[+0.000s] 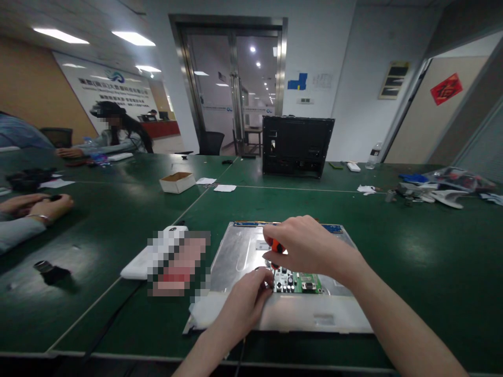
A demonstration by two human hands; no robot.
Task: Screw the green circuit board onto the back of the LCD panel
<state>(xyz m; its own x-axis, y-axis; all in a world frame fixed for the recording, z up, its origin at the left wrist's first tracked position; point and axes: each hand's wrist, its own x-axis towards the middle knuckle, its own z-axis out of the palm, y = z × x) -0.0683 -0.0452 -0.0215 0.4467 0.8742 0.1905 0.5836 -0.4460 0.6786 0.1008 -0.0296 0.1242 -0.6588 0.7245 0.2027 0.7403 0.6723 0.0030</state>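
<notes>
A flat metal display panel (231, 256) lies on the green table in front of me, with a green circuit board (302, 281) at its middle. My right hand (310, 243) is closed around the orange and black handle of a screwdriver (277, 246), held upright with its shaft pointing down at the board's left side. My left hand (249, 293) rests low over the panel, fingers bent together beside the screwdriver's lower end. What those fingertips pinch, if anything, is hidden.
Left of the panel lie a white power bank-like device (137, 262) and a blurred-out pink item (188, 262). Farther back stand a small white box (177, 183) and a black monitor housing (297, 144). Another person's hands (43, 207) are at the left; plastic bags and scraps (444, 186) lie right.
</notes>
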